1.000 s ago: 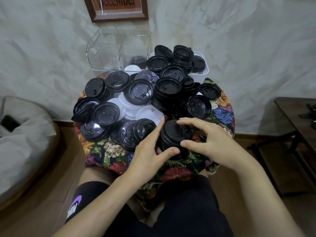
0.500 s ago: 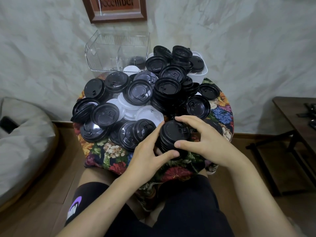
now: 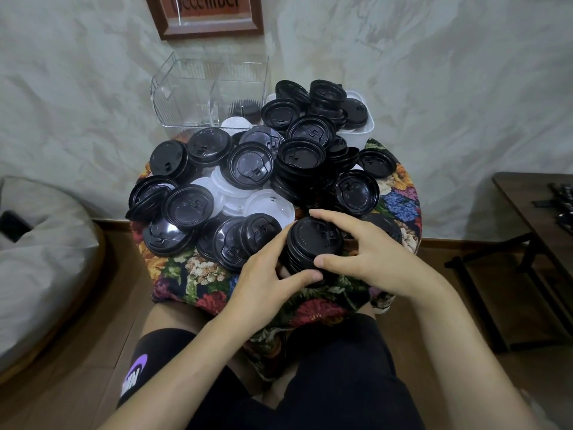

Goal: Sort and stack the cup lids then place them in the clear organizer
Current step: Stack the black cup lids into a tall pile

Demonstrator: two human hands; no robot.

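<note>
Black plastic lids covered most of the round table, whose floral cloth showed only along the near and right edges. At the near edge, both hands were clamped on 1 stack of black lids. The left hand wrapped the stack's left side, its thumb curled across the front low down. The right hand gripped from the right, thumb pressed on the near rim and forefinger hooked over the far rim. Whether the stack sat on the cloth or hung just above it could not be told.

Loose black lids lay overlapping and tilted along the left edge and just beside the left hand. Several white lids sat near the table's middle, partly buried under black ones.

At the far-left edge, against the wall, stood the clear organizer, showing 2 compartments. The right one held a short row of black lids set on edge. Just beside it, at the far-right edge, a white tub was heaped with more black lids.

A wood-framed sign hung on the wall above the organizer. A grey cushion lay on the floor to the left, and a dark side table stood to the right, well apart from the round table.
</note>
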